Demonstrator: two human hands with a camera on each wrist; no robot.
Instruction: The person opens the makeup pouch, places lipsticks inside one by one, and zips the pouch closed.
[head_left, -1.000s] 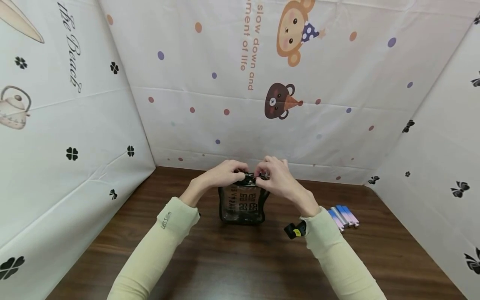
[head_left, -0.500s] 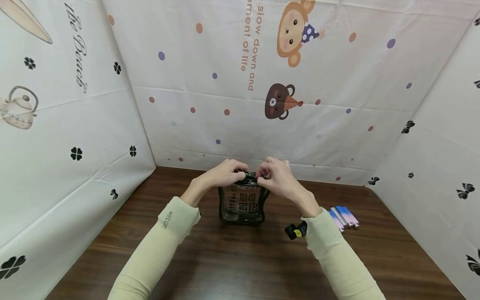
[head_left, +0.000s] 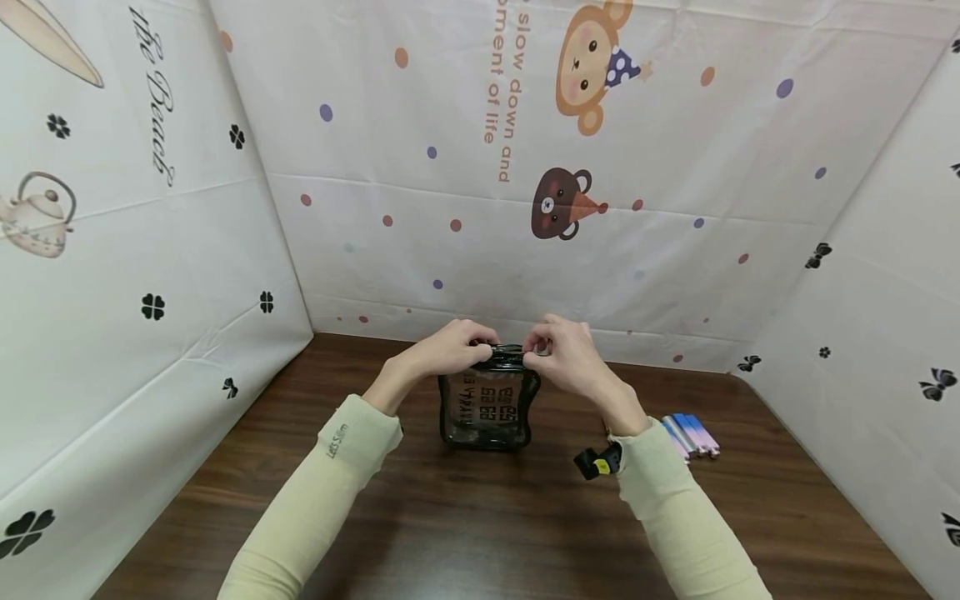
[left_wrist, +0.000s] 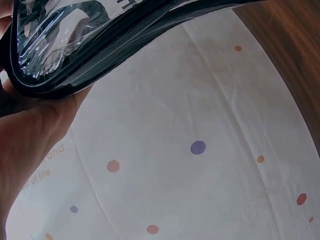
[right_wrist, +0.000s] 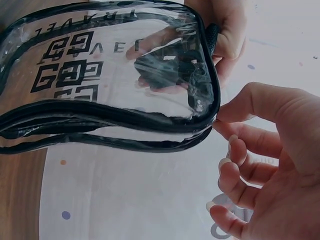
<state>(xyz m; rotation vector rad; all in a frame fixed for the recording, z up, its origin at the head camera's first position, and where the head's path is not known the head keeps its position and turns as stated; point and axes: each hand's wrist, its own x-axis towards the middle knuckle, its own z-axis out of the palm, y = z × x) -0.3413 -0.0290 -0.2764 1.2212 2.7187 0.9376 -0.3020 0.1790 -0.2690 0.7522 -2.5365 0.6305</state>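
Note:
A clear toiletry pouch (head_left: 487, 408) with black trim and black lettering stands upright on the table in the head view. My left hand (head_left: 452, 345) grips its top edge on the left, thumb toward me and fingers behind. At the right end of that edge, my right hand (head_left: 572, 357) pinches the zip area between thumb and forefinger. Up close in the right wrist view, the right thumb and forefinger meet at the pouch's corner, with the other fingers curled loosely; whatever small part they pinch is hidden. The left wrist view shows the pouch's black border (left_wrist: 115, 47) against the left palm.
Several blue-to-pink sticks and a silvery one (head_left: 693, 433) lie on the brown wooden table (head_left: 480, 533), right of the right forearm. White printed sheets (head_left: 360, 267) stand up behind and on both sides. A black wrist camera (head_left: 597, 461) hangs below the right cuff.
My right hand has slid a little to the right along the pouch's top edge, away from the left hand. The left hand and the pouch stay nearly in place.

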